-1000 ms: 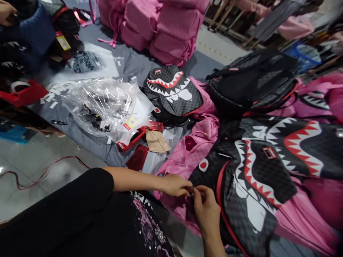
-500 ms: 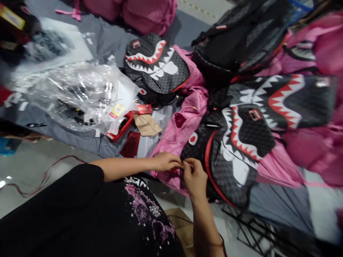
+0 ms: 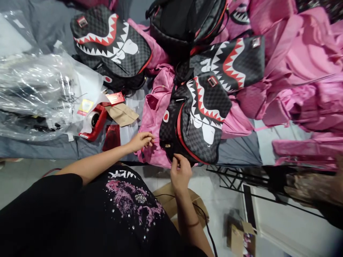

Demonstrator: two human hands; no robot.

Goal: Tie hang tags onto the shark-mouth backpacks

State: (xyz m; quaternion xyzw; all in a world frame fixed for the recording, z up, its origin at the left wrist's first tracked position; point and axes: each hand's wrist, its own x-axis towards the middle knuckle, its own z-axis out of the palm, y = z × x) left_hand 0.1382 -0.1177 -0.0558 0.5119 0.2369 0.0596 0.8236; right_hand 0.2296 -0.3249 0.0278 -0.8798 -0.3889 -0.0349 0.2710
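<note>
A black checkered backpack (image 3: 187,121) with a shark-mouth print and red piping lies in front of me on a pink backpack (image 3: 154,107). Fingers curled in a pinch, my left hand (image 3: 140,141) is over the pink backpack, left of the black one; what it holds, if anything, is too small to make out. My right hand (image 3: 181,173) is at the near edge of the black backpack, thumb and forefinger brought together there. Whatever lies between those fingertips is hidden. A small metal plate (image 3: 167,145) shows on the black backpack's side between the hands.
Left of the backpacks lie a red tape dispenser (image 3: 95,123), a brown paper piece (image 3: 122,113), a dark red packet (image 3: 111,137) and clear plastic bags (image 3: 48,89). Another shark-print backpack (image 3: 112,46) lies beyond. Pink bags (image 3: 300,64) pile up at right. A cardboard box (image 3: 242,237) stands on the floor.
My hands, together at the black backpack's side before, have come apart, the left going left and the right staying at the near edge. The view has swung right, showing more pink bags.
</note>
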